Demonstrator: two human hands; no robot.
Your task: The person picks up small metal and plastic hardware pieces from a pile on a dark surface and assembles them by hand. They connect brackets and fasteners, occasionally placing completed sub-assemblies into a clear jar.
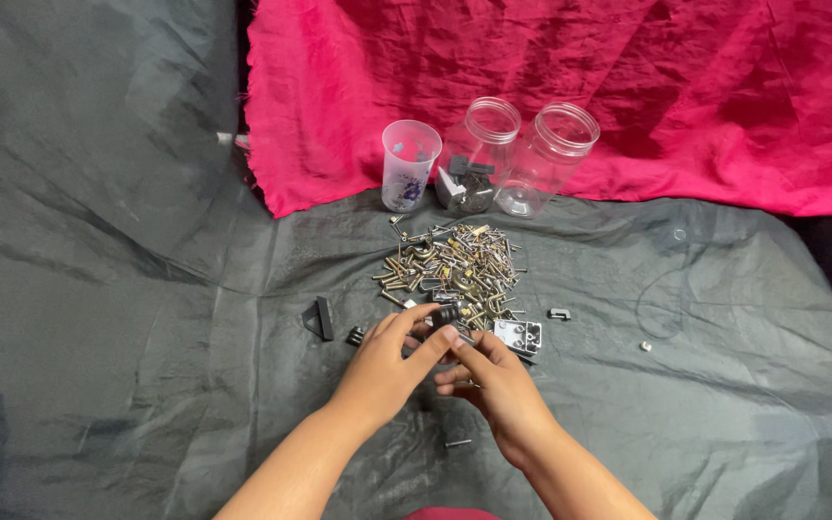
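Grey cloth point(146, 289); left hand point(382, 371) pinched on small black part point(446, 314); right hand point(503, 385) fingers curled, grip unclear

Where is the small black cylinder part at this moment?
In the head view it is near the centre, pinched in the left hand fingertips as the black cylinder part, just below the hardware pile.

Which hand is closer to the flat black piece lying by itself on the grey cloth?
Left. The left hand sits just right of and below the flat black piece. The right hand is farther right, beyond the left hand.
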